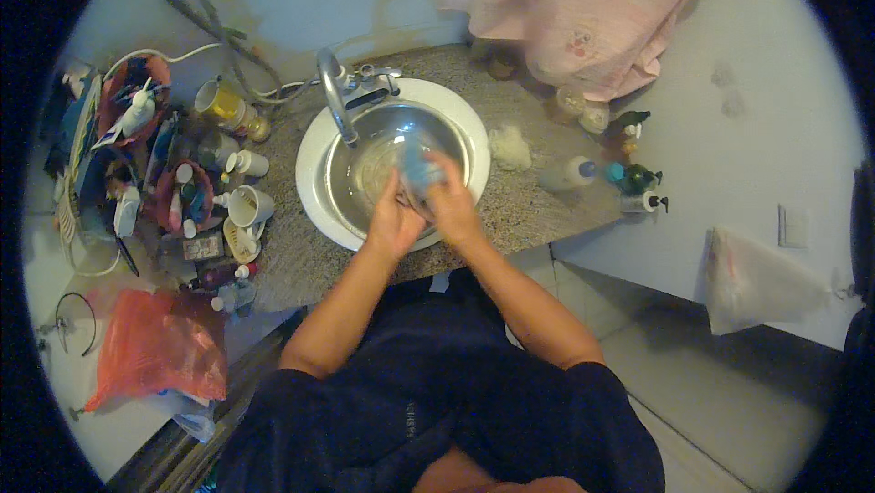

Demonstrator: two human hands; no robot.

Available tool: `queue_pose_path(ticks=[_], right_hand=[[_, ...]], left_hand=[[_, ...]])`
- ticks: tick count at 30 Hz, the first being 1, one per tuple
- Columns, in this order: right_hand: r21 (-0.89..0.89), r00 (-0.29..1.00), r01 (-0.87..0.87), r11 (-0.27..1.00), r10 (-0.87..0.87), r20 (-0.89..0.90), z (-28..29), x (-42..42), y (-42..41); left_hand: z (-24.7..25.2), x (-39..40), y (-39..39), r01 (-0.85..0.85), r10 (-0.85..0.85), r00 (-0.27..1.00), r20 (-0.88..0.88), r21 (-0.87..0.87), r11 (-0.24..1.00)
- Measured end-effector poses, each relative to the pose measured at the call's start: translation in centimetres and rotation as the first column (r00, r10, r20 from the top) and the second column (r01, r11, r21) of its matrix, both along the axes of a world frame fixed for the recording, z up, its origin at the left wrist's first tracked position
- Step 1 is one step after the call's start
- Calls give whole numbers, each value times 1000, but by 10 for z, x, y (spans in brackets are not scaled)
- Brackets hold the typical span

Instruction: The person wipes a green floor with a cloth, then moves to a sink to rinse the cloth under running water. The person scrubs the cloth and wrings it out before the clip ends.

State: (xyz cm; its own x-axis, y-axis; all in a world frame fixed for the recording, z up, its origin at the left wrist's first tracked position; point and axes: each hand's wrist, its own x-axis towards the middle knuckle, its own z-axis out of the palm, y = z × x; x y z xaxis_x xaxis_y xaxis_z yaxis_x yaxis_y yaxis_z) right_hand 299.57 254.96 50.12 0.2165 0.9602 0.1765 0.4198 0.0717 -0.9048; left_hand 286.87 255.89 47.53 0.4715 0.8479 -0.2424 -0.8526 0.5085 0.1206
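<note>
Both hands are together over a round metal sink basin with a white rim. My right hand grips a blurred light-blue object, whose exact kind I cannot tell. My left hand is cupped just beside and below it, palm up, against what looks like the lower end of a clear item; the blur hides the exact contact. A curved chrome faucet arches over the basin's left side, with its lever at the back. A pale, fluffy sponge-like piece lies on the counter right of the sink.
Bottles, a white cup and baskets crowd the left side of the speckled stone counter. Pump bottles stand at its right end. A pink cloth hangs at the back right, and a red plastic bag at the lower left.
</note>
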Motion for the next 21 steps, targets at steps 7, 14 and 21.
queue_pose_path(ticks=[7,14,21], right_hand=[[-252,995,38,967,-60,-79,3,5,32],[-279,800,48,959,-204,-564,-22,-17,18],[-548,99,-101,831,-539,-836,-6,2,31]], left_hand=[[-2,1,-9,71,-27,978,-209,206,976],[53,13,4,19,43,908,-416,145,989],[40,9,8,-26,144,789,-597,201,979]])
